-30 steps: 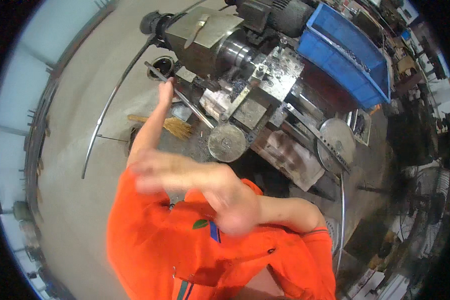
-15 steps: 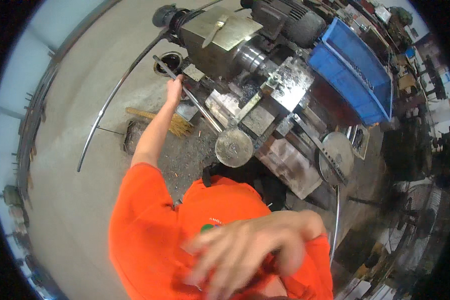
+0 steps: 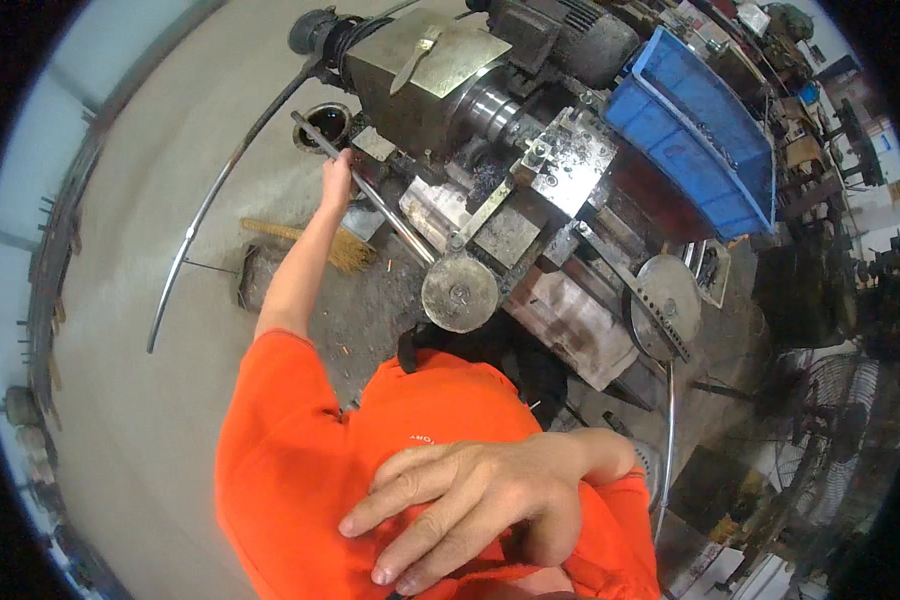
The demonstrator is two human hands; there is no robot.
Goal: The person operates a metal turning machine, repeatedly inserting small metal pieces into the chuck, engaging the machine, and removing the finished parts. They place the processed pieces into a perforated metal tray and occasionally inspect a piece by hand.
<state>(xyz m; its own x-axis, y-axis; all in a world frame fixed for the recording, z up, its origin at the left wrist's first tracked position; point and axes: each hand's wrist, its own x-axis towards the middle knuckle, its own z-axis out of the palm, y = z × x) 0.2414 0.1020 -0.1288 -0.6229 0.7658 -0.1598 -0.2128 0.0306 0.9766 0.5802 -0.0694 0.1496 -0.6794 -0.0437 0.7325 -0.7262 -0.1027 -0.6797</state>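
My left arm reaches out to a slanting metal bar (image 3: 397, 221) along the front of a small lathe-like machine. My left hand (image 3: 338, 180) is closed around the bar's upper part, beside an oily round container (image 3: 325, 127). My right hand (image 3: 470, 505) lies over the chest of my orange shirt (image 3: 280, 440), its fingers stretched out and nothing visible in them. Below the bar's lower end sits a round metal disc (image 3: 459, 293). The machine's chuck (image 3: 494, 112) and a chip-covered tool block (image 3: 568, 165) are further in.
A blue plastic crate (image 3: 695, 140) stands at the machine's right, behind a perforated lever (image 3: 635, 290). A motor (image 3: 570, 40) is at the far side. On the floor lie a straw broom (image 3: 345, 250) and a dustpan (image 3: 258, 275). A fan (image 3: 835, 420) stands at the right.
My right hand has slowed from a blur and now rests lower on the shirt. My left hand keeps its hold on the bar; the view has shifted slightly.
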